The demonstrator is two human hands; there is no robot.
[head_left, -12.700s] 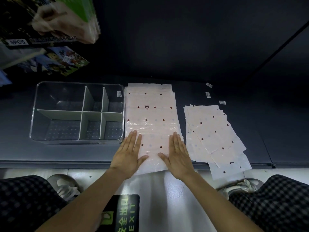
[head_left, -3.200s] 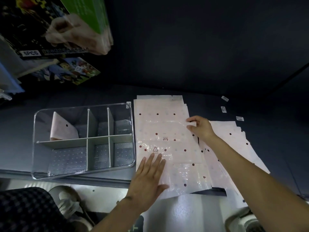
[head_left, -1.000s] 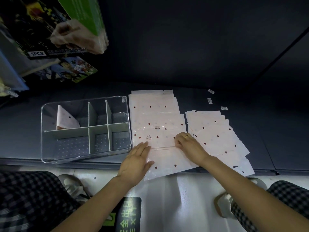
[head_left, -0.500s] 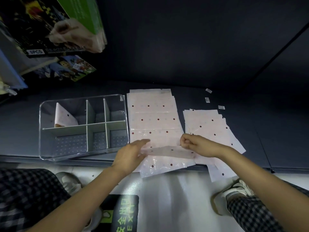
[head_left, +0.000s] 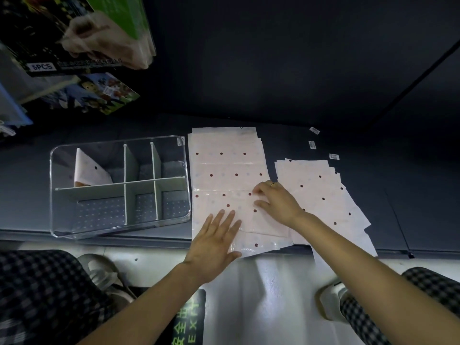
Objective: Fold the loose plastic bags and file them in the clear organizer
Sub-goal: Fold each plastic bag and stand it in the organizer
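Observation:
A stack of pink dotted plastic bags lies flat on the dark shelf, right of the clear organizer. The top bag is folded over at the stack's near end. My left hand lies flat with straight fingers on the near left part of it. My right hand rests on the fold's far right corner, fingers bent, fingertips and thumb touching the plastic. One folded bag stands in the organizer's back-left compartment. A second fanned pile of bags lies to the right.
Packaged goods hang above the organizer at the upper left. Small white labels lie on the shelf behind the right pile. The shelf's front edge runs just below the bags, with my knees, shoes and the pale floor beneath.
Half a second ago my right hand pinched the top bag's edge in the air. Now that bag lies folded on the stack, and my left hand has flattened onto it.

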